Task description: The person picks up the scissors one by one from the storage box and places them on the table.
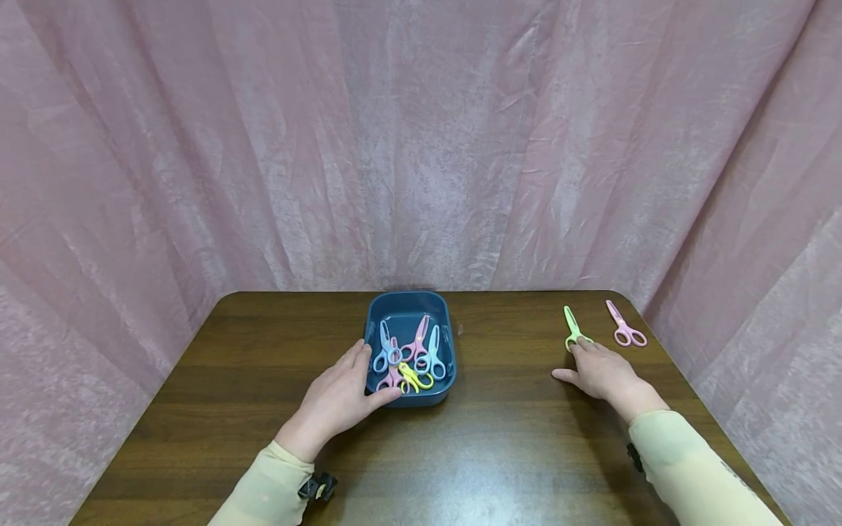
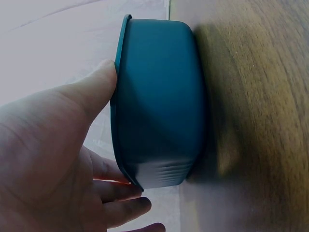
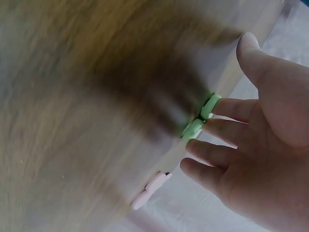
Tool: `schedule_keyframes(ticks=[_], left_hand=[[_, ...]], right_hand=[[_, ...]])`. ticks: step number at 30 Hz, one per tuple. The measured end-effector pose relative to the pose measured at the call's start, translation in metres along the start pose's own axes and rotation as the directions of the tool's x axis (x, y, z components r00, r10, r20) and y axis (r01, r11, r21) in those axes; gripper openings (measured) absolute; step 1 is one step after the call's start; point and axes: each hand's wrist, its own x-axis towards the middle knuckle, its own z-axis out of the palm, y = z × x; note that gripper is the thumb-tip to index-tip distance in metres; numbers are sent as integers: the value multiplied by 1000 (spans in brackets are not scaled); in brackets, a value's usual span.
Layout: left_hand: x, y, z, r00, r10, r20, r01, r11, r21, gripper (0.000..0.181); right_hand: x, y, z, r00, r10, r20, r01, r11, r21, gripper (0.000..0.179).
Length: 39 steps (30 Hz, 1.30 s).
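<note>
My left hand (image 1: pixel 338 398) rests against a dark blue plastic bin (image 1: pixel 424 400), its thumb on the near rim and its straight fingers along the left side. Inside lie several small scissors: blue scissors (image 1: pixel 385 337), pink scissors (image 1: pixel 419 337), light blue scissors (image 1: pixel 433 349) and yellow scissors (image 1: pixel 409 374), with another pink pair partly covered. Far to the right, my right hand (image 1: pixel 601 370) reaches over green scissors (image 1: pixel 571 320), fingers extended and fingertips at the handle loops. The right wrist view shows the green handle (image 3: pixel 193 129) at these fingertips and the thumb held apart.
Pink scissors (image 1: pixel 615 315) lie on the brown wooden table (image 1: pixel 506 438) just right of the green pair, close to the far right corner. Pink curtains (image 1: pixel 427 146) hang behind the table and on both sides.
</note>
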Motion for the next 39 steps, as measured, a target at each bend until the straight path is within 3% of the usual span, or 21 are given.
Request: schedule_keyframes(ticks=[39], left_hand=[[0,-1,-1,1000,-8,16,8,1000,-3,109]], right_hand=[[16,28,1,999,-5,-54,4,1000,-12,62]])
